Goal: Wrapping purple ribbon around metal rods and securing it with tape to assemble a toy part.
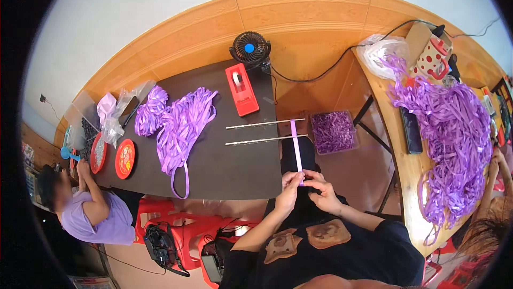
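Note:
A narrow light-purple ribbon (297, 153) runs from the tips of two thin metal rods down to my hands. My left hand (287, 193) is closed in a pinch on its near end. My right hand (324, 197) is closed too, its fingertips meeting the same end of the ribbon. The far metal rod (262, 124) and the near metal rod (262, 141) stick out past the right edge of the dark table (240, 166), roughly parallel. The ribbon's top end lies by the far rod and crosses the near one.
Bundles of purple ribbon (187, 123) lie on the dark table, with a red tape dispenser (241, 90) and a small fan (250, 48) behind. A clear bin of purple loops (334, 131) stands on the floor. More ribbon (454, 139) heaps on the right table. A person (96, 209) sits at left.

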{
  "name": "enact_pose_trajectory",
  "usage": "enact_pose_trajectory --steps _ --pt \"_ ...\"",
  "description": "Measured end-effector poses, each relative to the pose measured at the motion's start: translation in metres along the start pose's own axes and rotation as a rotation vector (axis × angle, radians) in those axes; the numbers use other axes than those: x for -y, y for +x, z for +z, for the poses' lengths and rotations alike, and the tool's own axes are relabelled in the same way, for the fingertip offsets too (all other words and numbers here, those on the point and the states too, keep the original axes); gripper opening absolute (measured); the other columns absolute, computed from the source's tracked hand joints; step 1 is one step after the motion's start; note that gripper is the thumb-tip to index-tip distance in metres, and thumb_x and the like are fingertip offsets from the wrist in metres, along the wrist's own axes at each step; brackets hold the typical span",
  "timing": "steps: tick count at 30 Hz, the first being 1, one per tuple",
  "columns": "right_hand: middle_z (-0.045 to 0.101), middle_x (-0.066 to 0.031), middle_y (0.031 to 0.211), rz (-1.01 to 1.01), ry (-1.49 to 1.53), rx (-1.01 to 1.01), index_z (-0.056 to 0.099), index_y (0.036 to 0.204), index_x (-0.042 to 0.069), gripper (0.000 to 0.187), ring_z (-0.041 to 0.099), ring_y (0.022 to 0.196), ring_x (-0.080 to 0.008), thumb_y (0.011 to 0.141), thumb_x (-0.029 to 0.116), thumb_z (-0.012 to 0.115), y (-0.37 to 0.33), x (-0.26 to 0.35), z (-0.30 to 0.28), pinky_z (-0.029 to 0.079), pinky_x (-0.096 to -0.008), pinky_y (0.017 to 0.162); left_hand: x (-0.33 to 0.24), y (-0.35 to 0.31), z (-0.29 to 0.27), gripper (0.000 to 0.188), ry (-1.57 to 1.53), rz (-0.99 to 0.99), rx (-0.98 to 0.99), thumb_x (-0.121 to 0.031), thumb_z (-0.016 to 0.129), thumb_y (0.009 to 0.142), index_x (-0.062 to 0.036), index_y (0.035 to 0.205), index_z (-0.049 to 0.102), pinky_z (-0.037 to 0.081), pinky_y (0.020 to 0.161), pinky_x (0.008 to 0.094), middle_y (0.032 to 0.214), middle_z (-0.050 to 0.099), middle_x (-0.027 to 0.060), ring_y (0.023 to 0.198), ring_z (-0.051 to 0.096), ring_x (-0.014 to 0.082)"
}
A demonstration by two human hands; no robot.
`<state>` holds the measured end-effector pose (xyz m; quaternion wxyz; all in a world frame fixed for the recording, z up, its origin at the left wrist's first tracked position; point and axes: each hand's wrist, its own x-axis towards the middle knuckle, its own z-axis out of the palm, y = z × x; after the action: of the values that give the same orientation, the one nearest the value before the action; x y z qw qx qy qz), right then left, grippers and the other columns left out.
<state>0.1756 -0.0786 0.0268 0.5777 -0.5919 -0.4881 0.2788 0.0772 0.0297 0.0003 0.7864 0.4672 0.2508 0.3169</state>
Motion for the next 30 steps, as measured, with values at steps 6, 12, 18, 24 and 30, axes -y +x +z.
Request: enact_pose_trajectory --steps 6,12,18,24,30 --pt "0.057 -0.0142 0.108 -0.222 -0.425 -0.35 0.063 0.097 0.002 0.031 0.056 0.097 -0.0303 0.067 -0.006 0.064 0.02 0.003 -0.008 0.044 -0.0376 0.083 0.0 0.001 0.001 0.012 0.061 -0.015 -0.024 -0.011 0.062 0.087 0.0003 0.087 0.065 0.042 0.068 0.0223 0.076 0.058 0.002 0.072 0.052 0.0077" --pt "0.057 -0.0102 0.105 -0.792 -0.972 -0.159 0.065 0.094 0.007 0.03 0.056 0.088 -0.0216 0.065 0.018 0.061 0.068 0.017 -0.029 0.038 -0.0334 0.071 -0.007 -0.009 0.004 0.011 0.058 -0.067 -0.069 -0.012 0.064 0.086 -0.0011 0.083 0.064 0.038 0.062 0.0206 0.073 0.056 -0.0006 0.068 0.048 0.0059" --pt "0.062 -0.0081 0.095 -1.087 -1.103 -0.064 0.065 0.08 0.005 0.023 0.056 0.088 -0.0183 0.062 0.018 0.061 0.079 0.031 -0.031 0.039 -0.0272 0.073 -0.012 -0.015 -0.003 0.011 0.075 -0.079 -0.05 -0.016 0.066 0.084 -0.0053 0.083 0.063 0.037 0.061 0.0207 0.074 0.058 -0.0013 0.069 0.05 0.0062" --pt "0.061 -0.0062 0.091 -1.129 -1.05 -0.049 0.065 0.079 0.005 0.021 0.056 0.089 -0.0181 0.06 0.016 0.064 0.078 0.031 -0.028 0.039 -0.0272 0.071 -0.015 -0.016 0.0 0.009 0.025 -0.041 -0.047 -0.01 0.062 0.087 -0.0022 0.083 0.062 0.037 0.06 0.0201 0.073 0.056 -0.0008 0.067 0.049 0.0061" --pt "0.061 -0.0051 0.088 -1.154 -0.996 -0.058 0.065 0.078 0.004 0.027 0.058 0.083 -0.0179 0.056 0.018 0.061 0.088 0.051 -0.032 0.039 -0.0276 0.068 -0.007 -0.023 -0.002 0.021 -0.121 -0.069 0.013 -0.023 0.054 0.093 -0.0034 0.088 0.061 0.038 0.06 0.0207 0.078 0.059 0.0018 0.068 0.051 0.0079"
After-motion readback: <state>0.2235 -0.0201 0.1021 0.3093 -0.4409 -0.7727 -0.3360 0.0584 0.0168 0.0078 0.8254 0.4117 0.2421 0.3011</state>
